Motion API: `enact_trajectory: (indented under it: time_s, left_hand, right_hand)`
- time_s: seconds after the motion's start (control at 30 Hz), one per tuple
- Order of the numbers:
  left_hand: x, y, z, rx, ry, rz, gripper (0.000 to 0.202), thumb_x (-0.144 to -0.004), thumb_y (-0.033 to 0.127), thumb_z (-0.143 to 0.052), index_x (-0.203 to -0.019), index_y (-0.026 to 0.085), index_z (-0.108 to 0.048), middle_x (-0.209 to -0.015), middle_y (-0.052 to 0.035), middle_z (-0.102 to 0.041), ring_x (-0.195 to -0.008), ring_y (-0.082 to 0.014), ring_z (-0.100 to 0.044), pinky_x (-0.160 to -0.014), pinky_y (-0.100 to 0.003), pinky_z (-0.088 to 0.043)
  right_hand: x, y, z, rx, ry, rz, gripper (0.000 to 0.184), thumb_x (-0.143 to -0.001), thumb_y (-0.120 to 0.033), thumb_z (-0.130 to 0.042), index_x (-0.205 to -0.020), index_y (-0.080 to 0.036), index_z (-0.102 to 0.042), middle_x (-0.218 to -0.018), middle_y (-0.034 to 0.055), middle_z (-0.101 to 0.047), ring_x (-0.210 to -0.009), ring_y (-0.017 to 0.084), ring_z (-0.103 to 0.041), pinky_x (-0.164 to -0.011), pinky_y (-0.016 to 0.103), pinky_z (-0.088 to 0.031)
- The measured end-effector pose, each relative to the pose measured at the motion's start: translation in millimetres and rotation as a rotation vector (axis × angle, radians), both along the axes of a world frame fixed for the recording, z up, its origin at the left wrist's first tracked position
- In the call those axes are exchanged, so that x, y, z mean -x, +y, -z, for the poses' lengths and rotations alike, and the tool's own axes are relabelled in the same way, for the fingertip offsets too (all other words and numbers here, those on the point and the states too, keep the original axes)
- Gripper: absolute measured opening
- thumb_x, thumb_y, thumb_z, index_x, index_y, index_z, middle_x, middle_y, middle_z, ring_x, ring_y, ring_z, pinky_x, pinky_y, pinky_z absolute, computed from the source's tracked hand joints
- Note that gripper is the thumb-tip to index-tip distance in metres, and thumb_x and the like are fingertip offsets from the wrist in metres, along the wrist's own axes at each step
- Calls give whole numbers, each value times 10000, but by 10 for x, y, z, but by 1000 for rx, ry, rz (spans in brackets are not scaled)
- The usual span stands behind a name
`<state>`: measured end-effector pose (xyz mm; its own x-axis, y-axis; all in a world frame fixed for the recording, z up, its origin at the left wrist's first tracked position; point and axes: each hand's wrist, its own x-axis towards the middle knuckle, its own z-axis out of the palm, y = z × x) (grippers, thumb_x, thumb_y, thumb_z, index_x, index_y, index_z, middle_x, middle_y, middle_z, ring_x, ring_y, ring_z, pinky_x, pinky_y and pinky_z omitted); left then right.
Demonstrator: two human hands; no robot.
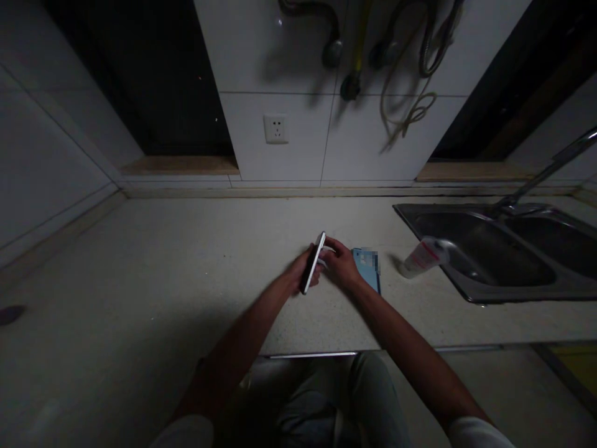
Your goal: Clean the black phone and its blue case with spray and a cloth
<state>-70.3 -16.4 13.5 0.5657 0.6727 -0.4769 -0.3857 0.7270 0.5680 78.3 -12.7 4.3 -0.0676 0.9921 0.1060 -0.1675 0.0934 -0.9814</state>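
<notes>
Pale blue marks a flat packet (368,277) lying on the counter (196,249) beside the right wrist; the print on its face is blurred into blocks and unreadable. Red-pink lettering on the clear cup (422,258) is likewise too soft to read. The phone (313,264), silver-edged and dark on one side, is held tilted on its edge above the counter, between its front edge and the tiled wall (280,74). The left hand (301,274) has its fingers curled around the phone; the right hand (342,263) has bent fingers closed on a thin white piece (328,250) against the phone's other side. Counter runs broadly leftward from the hands and back to the wall. The cup sits just beside the rim of the two-basin steel sink (466,295); its contents I cannot tell
</notes>
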Motion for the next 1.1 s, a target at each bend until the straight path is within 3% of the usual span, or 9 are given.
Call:
enact_trajectory:
  time_s: [0.13, 0.27, 0.37, 0.5, 0.57, 0.67, 0.8, 0.97, 1.1]
  left_hand:
    - [0, -51, 13, -84, -22, 214, 520, -900, 661, -471, -758, 172, -571, -561, -7, -552, -263, -61, -326, -288, -201, -173]
    - [-4, 21, 140, -123, -113, 325, 447, -906, 585, -488, -754, 173, -576, -615, -46, -619, -272, -79, -364, -327, -217, -217]
    - [-40, 82, 280, -131, -180, 293, 398, -914, 516, -493, -719, 179, -575, -600, -54, -630, -309, -112, -427, -366, -235, -273]
    - [-62, 101, 398, -182, -196, 179, 353, -904, 441, -518, -683, 175, -592, -537, -58, -599, -391, -165, -532, -431, -269, -379]
    - [-38, 96, 374, -179, -162, 221, 396, -901, 474, -499, -735, 146, -646, -570, -109, -635, -470, -207, -609, -478, -294, -443]
    - [33, 67, 234, -154, -192, 306, 622, -891, 638, -415, -863, 83, -694, -713, -207, -700, -621, -283, -697, -561, -348, -520]
    - [98, -4, 41, -182, -326, 212, 885, -833, 849, -260, -1118, 110, -655, -954, -214, -728, -822, -337, -732, -684, -448, -570]
    - [67, 9, 48, -127, -271, 182, 817, -874, 788, -313, -1162, 98, -641, -990, -226, -725, -862, -338, -739, -758, -460, -570]
    - [46, 27, 60, -65, -277, 87, 849, -881, 784, -264, -1204, 94, -640, -973, -228, -735, -844, -339, -740, -749, -459, -569]
  right_hand:
    - [-94, -5, -72, 28, 39, -160, 570, -606, -333, -865, -1141, -240, -692, -1044, 35, -732, -823, 178, -657, -736, 326, -542]
    - [-104, -58, -130, 47, 111, -149, 446, -547, -288, -889, -939, -220, -690, -823, -13, -717, -684, 143, -634, -621, 271, -530]
    - [-87, -96, -165, 77, 126, -126, 404, -551, -338, -897, -857, -206, -669, -719, -27, -685, -560, 115, -584, -502, 229, -477]
    - [-83, -117, -204, 93, 153, -86, 431, -575, -422, -890, -871, -191, -678, -723, -17, -690, -553, 116, -602, -510, 235, -487]
    - [-90, -113, -217, 121, 145, -87, 434, -587, -453, -880, -860, -181, -680, -703, -8, -688, -531, 123, -602, -484, 238, -475]
    - [-105, -99, -232, 151, 159, -63, 437, -576, -452, -882, -847, -176, -680, -673, -7, -682, -500, 122, -591, -454, 232, -459]
    - [-111, -89, -236, 161, 167, 23, 426, -581, -436, -876, -856, -169, -690, -649, -13, -672, -454, 99, -541, -414, 216, -421]
    - [-98, -46, -183, 165, 162, 96, 405, -612, -437, -856, -878, -174, -702, -686, -5, -683, -499, 107, -557, -440, 224, -441]
    - [-146, 40, -152, 49, 174, 194, 326, -693, -422, -795, -922, -219, -682, -877, 36, -739, -687, 161, -662, -607, 294, -552]
